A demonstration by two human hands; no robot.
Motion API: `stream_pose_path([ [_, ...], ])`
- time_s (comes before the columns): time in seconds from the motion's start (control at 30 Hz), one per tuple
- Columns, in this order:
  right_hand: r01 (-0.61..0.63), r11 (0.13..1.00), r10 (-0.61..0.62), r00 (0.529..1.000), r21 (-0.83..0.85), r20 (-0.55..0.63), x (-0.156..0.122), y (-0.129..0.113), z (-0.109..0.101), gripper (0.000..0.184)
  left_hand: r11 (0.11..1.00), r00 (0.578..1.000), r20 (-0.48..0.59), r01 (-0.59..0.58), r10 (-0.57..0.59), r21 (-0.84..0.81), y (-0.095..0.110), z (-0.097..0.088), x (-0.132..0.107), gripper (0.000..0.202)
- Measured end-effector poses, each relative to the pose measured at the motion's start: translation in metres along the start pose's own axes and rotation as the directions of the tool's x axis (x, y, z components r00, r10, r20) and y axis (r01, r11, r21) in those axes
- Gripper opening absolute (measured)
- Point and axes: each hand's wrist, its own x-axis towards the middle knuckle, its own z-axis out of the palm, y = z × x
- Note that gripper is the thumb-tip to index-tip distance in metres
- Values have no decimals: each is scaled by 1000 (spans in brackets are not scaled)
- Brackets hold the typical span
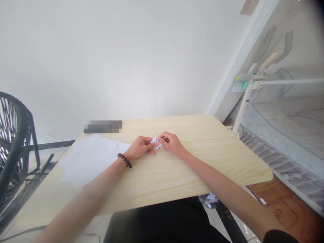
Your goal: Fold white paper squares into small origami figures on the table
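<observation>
A small folded piece of white paper (157, 145) is held just above the middle of the wooden table. My left hand (140, 147), with a dark beaded bracelet at the wrist, pinches its left side between thumb and fingers. On the right side, the fingertips of my right hand (170, 142) close on the paper's edge. The fingers cover part of the paper, so its full folded shape cannot be made out. Loose white sheets (88, 156) lie spread on the table, to the left of my left hand.
The light wooden table (215, 162) stands against a white wall. A dark oblong object (102, 128), partly pixelated, lies at its back left. A black woven chair (19, 145) is at the left. A bed (298, 125) and white metal frame (244, 104) stand right.
</observation>
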Motion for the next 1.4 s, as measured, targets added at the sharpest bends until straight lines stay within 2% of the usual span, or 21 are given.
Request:
stream_pose_path([
  [0.2, -25, 1000, 25, 999, 15, 38, 0, -1, -3, 29, 997, 997, -79, -30, 25, -65, -1, 0, -1, 39],
  [0.37, -19, 1000, 19, 998, 8, 62, 0, -2, -2, 31, 986, 995, -62, -87, 79, -141, 0, 0, -1, 33],
  [0.53, 18, 999, -13, 994, -42, 107, -1, -1, -3, 28, 981, 990, -106, -106, 89, -164, -1, -1, 0, 30],
  [0.83, 92, 990, -78, 988, -106, 133, -1, -2, -5, 28, 980, 993, -74, -107, 95, -168, -4, -4, 0, 32],
  [1.0, 68, 992, -55, 991, -105, 124, -1, 0, -4, 33, 969, 997, -55, -57, 45, -240, -5, -4, 0, 33],
  [1.2, 26, 997, -18, 994, -76, 109, -1, 1, -3, 32, 986, 998, 13, -54, 56, -160, -2, -1, -1, 33],
  [1.4, -10, 1000, 8, 978, 8, 207, -2, -3, -6, 33, 988, 995, 25, -90, 94, -123, -3, -2, -2, 26],
])
